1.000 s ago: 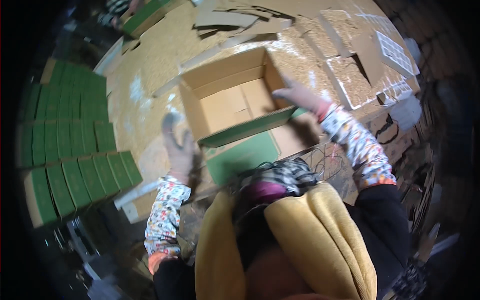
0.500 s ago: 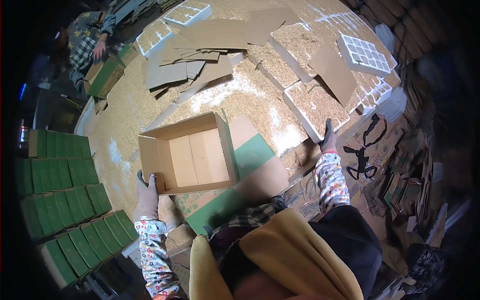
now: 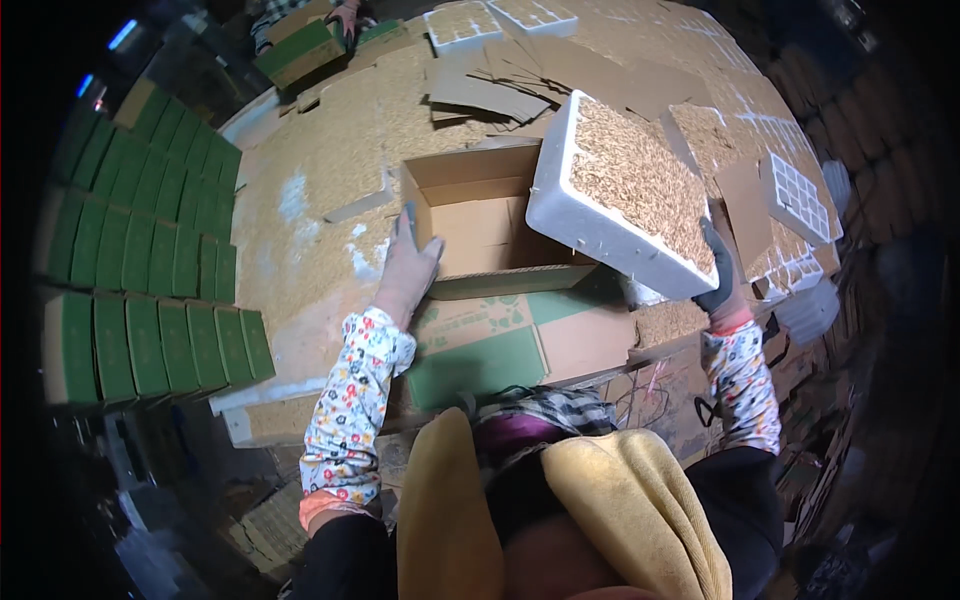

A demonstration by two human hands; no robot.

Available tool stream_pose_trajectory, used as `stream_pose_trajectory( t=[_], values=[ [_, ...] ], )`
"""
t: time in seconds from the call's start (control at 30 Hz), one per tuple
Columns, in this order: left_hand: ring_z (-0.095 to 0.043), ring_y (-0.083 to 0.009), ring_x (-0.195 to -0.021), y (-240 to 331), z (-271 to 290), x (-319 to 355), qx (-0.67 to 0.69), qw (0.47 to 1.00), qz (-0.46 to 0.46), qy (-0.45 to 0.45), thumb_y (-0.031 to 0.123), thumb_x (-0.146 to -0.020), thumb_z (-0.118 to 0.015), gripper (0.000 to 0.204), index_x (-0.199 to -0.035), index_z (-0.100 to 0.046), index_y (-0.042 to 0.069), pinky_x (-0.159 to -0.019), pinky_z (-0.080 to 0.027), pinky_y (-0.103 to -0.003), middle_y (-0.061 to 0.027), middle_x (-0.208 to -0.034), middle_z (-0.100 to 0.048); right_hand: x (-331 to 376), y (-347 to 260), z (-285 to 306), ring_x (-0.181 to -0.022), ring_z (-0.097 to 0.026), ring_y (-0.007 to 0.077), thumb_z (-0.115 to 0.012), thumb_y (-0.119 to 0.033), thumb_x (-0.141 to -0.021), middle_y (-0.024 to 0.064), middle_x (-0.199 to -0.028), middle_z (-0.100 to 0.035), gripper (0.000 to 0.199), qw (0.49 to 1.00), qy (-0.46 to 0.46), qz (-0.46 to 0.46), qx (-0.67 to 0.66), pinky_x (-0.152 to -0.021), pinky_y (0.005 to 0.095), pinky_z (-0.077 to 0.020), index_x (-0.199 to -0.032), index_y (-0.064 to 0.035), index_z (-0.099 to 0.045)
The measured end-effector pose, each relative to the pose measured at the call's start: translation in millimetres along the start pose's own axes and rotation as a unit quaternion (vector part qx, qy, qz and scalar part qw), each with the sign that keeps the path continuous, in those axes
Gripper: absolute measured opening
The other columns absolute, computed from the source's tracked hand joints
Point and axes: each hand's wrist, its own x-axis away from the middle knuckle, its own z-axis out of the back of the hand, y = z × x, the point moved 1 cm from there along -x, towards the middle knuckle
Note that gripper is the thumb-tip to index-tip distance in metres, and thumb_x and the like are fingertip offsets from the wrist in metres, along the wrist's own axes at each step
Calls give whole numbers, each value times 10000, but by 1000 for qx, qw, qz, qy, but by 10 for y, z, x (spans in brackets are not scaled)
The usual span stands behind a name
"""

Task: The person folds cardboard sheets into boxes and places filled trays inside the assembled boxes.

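Note:
My left hand [image 3: 406, 264], in a greyish glove, is closed on the near left corner of an open cardboard box [image 3: 468, 176]. The box's green-printed flap [image 3: 480, 352] hangs spread on its near side. With a dark-gloved palm, my right hand [image 3: 722, 272] grips the right end of a white foam tray [image 3: 606, 232] filled with tan husk-like material [image 3: 640, 165]. Held tilted, the tray has its left end over the right part of the box. Its body hides the box's right wall, and I cannot tell whether they touch.
Green cartons [image 3: 150, 240] stand stacked in rows at left. Loose cardboard sheets [image 3: 490, 95] and more filled trays [image 3: 460, 25] lie across the husk-covered table [image 3: 330, 150]. A white gridded tray [image 3: 800, 198] sits at right. Another person's hand [image 3: 345, 18] handles a carton [image 3: 300, 52] at the far left.
My right hand has lifted the filled foam tray off the table and brought it left over the box. My left hand stays on the box. The whole view has shifted.

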Motion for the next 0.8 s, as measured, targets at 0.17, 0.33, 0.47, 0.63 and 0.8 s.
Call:
stream_pose_trajectory(
  t=[0.17, 0.33, 0.47, 0.63, 0.8],
  values=[
    [-292, -333, -1371, -1031, -183, -361, 315, 944, -50, -89, 54, -944, -442, 512, -1429, -301, -30, -1131, -261, -342, -240, -1499, -226, -591, -94, -914, -1124, -588, 177, -534, -265, -969, 121, -1252, -588, 474, 941, -64, -16, 333, -979, 307, -468, -1323, 39, -450],
    [-429, -213, -1275, 12, -137, -64, 588, 794, 126, -95, 320, -1020, -405, 499, -1417, -356, 22, -1071, -346, -318, -114, -1376, -467, -1017, 281, -1005, -953, -613, 105, -580, -320, -946, 55, -1076, -639, 426, 925, -73, -63, 367, -845, 248, -500, -1183, 34, -571],
    [-501, -200, -1215, -97, 101, -75, 512, 846, 111, -102, 374, -1025, -381, 509, -1419, -367, 52, -1029, -398, -312, -74, -1371, -485, -1329, 554, -580, -830, -567, 124, -654, -310, -888, 35, -929, -628, 398, 769, -198, 177, 582, -737, 280, -472, -1147, -12, -601],
    [-489, -208, -1238, -201, -20, -216, 528, 844, 73, -59, 304, -997, -484, 550, -1466, -284, 98, -1011, -437, -313, -83, -1404, -441, -994, 385, -1006, -888, -566, 87, -663, -236, -886, 41, -1008, -619, 380, 957, 5, 28, 290, -768, 227, -472, -1178, -9, -574],
    [-491, -226, -1214, 192, 36, 55, 549, 823, 80, -124, -127, -731, -438, 805, -1485, -255, 88, -970, -458, -314, -91, -1387, -441, -1040, 173, -832, -861, -577, 95, -681, -243, -873, 40, -1024, -626, 455, 927, 34, 123, 354, -750, 243, -486, -1227, 6, -540]
  ],
)
